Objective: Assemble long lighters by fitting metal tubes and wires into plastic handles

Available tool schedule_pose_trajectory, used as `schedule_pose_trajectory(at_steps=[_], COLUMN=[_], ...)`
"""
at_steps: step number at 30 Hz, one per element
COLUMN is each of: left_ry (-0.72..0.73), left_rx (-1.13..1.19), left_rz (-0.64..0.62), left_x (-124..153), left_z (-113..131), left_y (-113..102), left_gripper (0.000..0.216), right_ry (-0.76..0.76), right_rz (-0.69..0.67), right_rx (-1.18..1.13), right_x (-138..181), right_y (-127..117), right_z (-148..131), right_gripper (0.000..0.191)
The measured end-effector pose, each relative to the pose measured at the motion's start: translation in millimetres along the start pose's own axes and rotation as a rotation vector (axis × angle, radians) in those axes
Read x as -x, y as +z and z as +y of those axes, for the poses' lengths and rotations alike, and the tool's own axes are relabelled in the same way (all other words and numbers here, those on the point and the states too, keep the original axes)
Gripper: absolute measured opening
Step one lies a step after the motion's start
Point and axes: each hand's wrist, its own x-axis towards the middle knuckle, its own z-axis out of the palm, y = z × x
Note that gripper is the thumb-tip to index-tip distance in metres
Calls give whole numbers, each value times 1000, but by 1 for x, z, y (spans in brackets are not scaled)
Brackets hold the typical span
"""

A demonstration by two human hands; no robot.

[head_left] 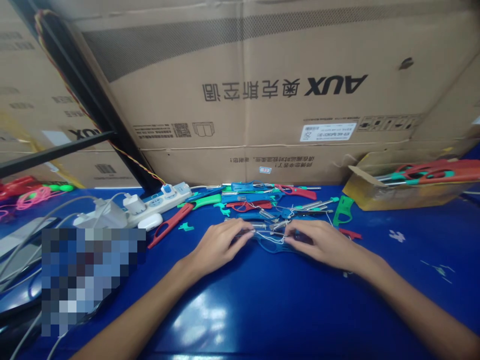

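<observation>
My left hand [224, 243] is closed in a pinch on one end of a thin white wire [270, 239]. From the right, my right hand [321, 243] pinches the other end, next to a slim metal rod whose details are too small to tell. Just below the wire lies a translucent blue lighter handle [273, 246] with a loop-shaped opening, flat on the blue table [232, 310]. Beyond my hands is a pile of lighter parts, among them a red handle [249, 205], a green handle [204, 201] and several metal tubes. My fingers partly hide the nearest pieces.
A cardboard box [405, 192] of red lighters stands at the right. To the left are a white power strip [165, 201] with chargers, a red lighter handle [170, 225] and cables. A large carton [240, 115] walls off the back. Plastic scraps [396, 235] lie at right.
</observation>
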Motion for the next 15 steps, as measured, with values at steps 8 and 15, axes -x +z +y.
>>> schedule_pose_trajectory(at_steps=[8,15], left_ry=[-46,-134], left_rx=[6,53], left_rz=[70,30], left_x=[0,1], left_z=[-1,1], left_y=[0,0], left_gripper=[20,19], right_ry=[15,37], right_rz=[69,133], right_rx=[-16,-27], right_x=[-2,-1], right_y=[6,8], right_z=[0,0], right_gripper=[25,25])
